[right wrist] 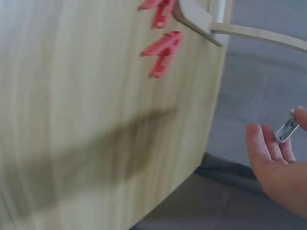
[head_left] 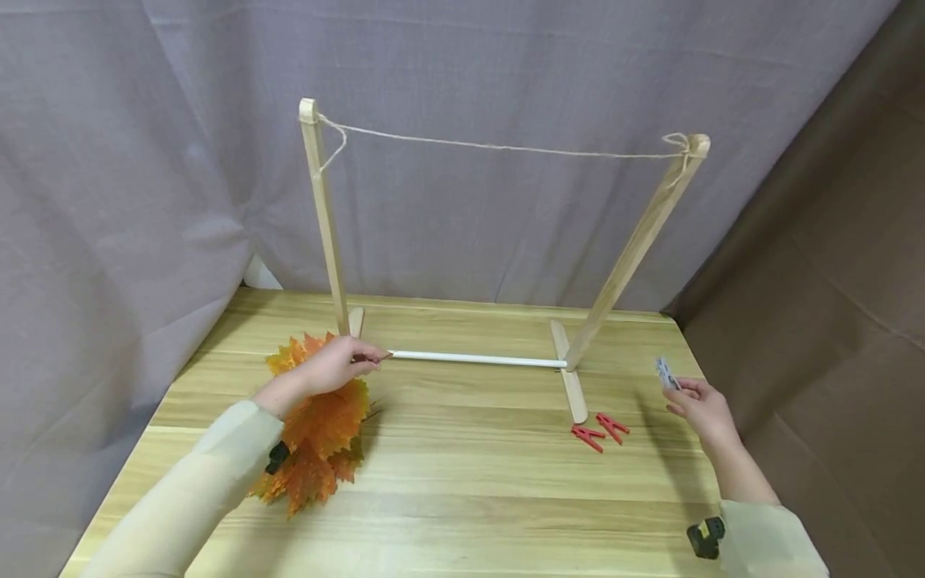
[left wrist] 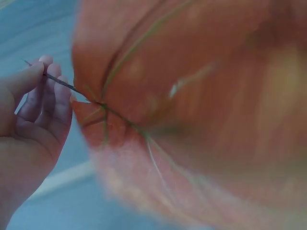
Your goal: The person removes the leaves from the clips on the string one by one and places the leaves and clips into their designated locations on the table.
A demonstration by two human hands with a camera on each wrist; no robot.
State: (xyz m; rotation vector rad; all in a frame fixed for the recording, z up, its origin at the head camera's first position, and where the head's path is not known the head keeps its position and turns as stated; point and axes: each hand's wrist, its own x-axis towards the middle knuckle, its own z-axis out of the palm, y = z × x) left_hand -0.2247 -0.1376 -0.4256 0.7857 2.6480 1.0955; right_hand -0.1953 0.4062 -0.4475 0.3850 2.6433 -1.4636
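Note:
My left hand pinches the thin dark stem of an orange maple leaf between thumb and fingertips. In the left wrist view this leaf fills most of the picture, blurred close to the camera. Orange and yellow maple leaves show below and around the hand in the head view. Over at the right, my right hand holds a grey clothespin up by one end, above the table. Two red clothespins lie on the wood to its left, near the stand's right foot.
A wooden stand rises at the back, with a left post, a right post and a white bar low between them. Twine runs between the post tops. Grey curtain hangs behind the wooden table.

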